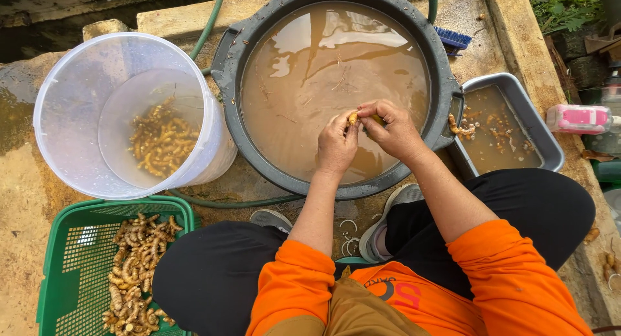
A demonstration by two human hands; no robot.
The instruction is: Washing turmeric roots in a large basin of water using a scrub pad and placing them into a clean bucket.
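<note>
My left hand and my right hand meet over a big dark grey basin of muddy brown water. Between their fingertips they pinch one small yellow-orange root piece, held just above the water. Both hands grip the same piece, the left from below, the right from the side. My orange sleeves and black trousers fill the lower part of the view.
A clear plastic bucket at left holds water and yellow roots. A green basket at lower left carries unwashed roots. A grey rectangular tray at right holds brown water and roots. A green hose, a blue brush and a pink bottle lie around.
</note>
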